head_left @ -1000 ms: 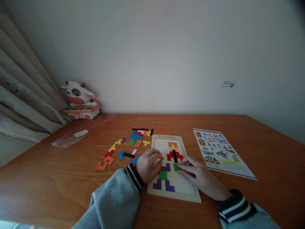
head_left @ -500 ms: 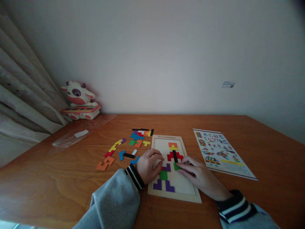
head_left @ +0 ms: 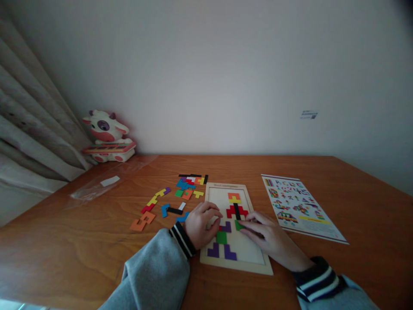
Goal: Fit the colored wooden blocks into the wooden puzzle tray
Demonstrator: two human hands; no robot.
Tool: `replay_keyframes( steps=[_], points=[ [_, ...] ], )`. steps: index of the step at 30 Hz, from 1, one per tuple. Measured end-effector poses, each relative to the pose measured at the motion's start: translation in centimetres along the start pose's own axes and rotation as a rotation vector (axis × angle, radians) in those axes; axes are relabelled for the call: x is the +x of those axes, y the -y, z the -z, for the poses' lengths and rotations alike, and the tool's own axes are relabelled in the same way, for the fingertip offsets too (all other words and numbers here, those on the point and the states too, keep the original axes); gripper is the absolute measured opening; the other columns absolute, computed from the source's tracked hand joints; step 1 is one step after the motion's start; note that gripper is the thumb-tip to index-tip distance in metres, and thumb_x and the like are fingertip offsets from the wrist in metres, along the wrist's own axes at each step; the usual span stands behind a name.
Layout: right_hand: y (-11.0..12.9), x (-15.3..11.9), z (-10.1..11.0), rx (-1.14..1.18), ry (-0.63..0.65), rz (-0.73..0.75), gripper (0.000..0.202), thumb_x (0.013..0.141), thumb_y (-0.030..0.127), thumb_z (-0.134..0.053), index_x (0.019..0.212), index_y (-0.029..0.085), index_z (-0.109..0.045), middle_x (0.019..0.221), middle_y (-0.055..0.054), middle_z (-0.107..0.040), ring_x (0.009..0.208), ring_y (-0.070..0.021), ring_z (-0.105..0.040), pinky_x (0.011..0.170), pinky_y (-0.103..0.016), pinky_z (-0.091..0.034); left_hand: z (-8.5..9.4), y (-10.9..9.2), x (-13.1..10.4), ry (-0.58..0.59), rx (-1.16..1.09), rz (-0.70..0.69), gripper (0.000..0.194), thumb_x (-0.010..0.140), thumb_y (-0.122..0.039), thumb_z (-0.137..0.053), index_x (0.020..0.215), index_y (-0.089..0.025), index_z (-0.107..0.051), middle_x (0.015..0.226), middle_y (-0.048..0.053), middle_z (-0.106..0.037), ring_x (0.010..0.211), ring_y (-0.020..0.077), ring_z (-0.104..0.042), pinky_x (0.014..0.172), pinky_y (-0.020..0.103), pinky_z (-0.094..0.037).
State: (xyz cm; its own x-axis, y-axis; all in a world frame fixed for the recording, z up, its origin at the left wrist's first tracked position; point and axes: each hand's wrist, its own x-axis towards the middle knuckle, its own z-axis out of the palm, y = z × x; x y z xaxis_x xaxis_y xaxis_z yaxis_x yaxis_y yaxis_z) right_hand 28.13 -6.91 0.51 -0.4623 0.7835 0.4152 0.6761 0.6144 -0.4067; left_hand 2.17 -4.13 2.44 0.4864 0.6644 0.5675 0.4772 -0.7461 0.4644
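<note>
While touching green piece with right hand, with fingertips slightly parted at its edge, cannot tell whether pinching it or only pressing down. With left hand, cover part of left side of wooden board, with fingers loosely curved and thumb apart. Find green piece on wooden board, just below black bar and near upper purple piece. Note printed sheet lying flat on tabletop, to right of wooden board.

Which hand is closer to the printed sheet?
Right: the right hand is just left of the printed sheet; the left hand is farther left, over the wooden board.
</note>
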Motion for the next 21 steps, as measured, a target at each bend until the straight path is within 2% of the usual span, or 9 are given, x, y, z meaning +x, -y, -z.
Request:
replay_keyframes(
  steps=[4, 6, 10, 13, 15, 21],
  points=[
    [0.3, 0.0, 0.3, 0.041, -0.012, -0.022, 0.023, 0.095, 0.034, -0.056, 0.112, 0.028, -0.07, 0.1, -0.006, -0.065, 0.093, -0.0202, -0.063, 0.083, -0.034, -0.053, 0.2, -0.2, 0.1, -0.006, 0.004, 0.001, 0.016, 0.086, -0.016, -0.053, 0.096, -0.02, -0.066, 0.1, 0.008, -0.064, 0.092, 0.0191, -0.063, 0.085, 0.033, -0.055],
    [0.6, 0.1, 0.6, 0.087, -0.057, -0.063, 0.022, 0.096, 0.034, -0.054, 0.108, 0.027, -0.07, 0.099, -0.005, -0.066, 0.091, -0.0198, -0.063, 0.082, -0.033, -0.052, 0.2, -0.3, 0.2, -0.007, 0.006, 0.004, 0.017, 0.086, -0.017, -0.053, 0.097, -0.02, -0.065, 0.1, 0.008, -0.064, 0.092, 0.0192, -0.063, 0.085, 0.033, -0.055],
    [0.5, 0.3, 1.1, 0.193, -0.32, -0.216, 0.022, 0.095, 0.038, -0.051, 0.1, 0.025, -0.067, 0.091, -0.005, -0.067, 0.08, -0.0196, -0.063, 0.072, -0.032, -0.051, 0.4, -0.2, 0.1, 0.002, 0.002, 0.018, 0.018, 0.088, -0.017, -0.052, 0.101, -0.021, -0.064, 0.101, 0.008, -0.064, 0.095, 0.0195, -0.062, 0.087, 0.034, -0.053],
    [-0.5, 1.0, 1.1, 0.252, -0.527, -0.404, 0.028, 0.094, 0.046, -0.051, 0.102, 0.023, -0.065, 0.092, -0.006, -0.069, 0.078, -0.0202, -0.062, 0.069, -0.032, -0.05, 0.7, 0.3, 0.1, -0.009, 0.019, 0.034, 0.018, 0.088, -0.017, -0.052, 0.102, -0.02, -0.063, 0.102, 0.008, -0.064, 0.097, 0.0202, -0.062, 0.088, 0.035, -0.053],
    [-1.4, 1.9, 1.0, 0.305, -0.584, -0.501, 0.035, 0.092, 0.052, -0.051, 0.103, 0.021, -0.064, 0.09, -0.006, -0.07, 0.078, -0.0211, -0.062, 0.068, -0.033, -0.049, 1.1, 0.8, 0.2, -0.032, 0.051, 0.045, 0.019, 0.087, -0.017, -0.052, 0.102, -0.02, -0.063, 0.102, 0.008, -0.064, 0.097, 0.0209, -0.061, 0.088, 0.036, -0.052],
    [-3.7, 5.4, -0.5, 0.493, -0.656, -0.586, 0.046, 0.084, 0.061, -0.057, 0.101, 0.019, -0.065, 0.099, -0.01, -0.071, 0.089, -0.0241, -0.065, 0.076, -0.036, -0.051, 2.4, 3.3, 0.4, -0.167, 0.292, 0.11, 0.018, 0.088, -0.021, -0.052, 0.1, -0.02, -0.065, 0.104, 0.01, -0.063, 0.097, 0.024, -0.059, 0.089, 0.043, -0.049]
  ],
)
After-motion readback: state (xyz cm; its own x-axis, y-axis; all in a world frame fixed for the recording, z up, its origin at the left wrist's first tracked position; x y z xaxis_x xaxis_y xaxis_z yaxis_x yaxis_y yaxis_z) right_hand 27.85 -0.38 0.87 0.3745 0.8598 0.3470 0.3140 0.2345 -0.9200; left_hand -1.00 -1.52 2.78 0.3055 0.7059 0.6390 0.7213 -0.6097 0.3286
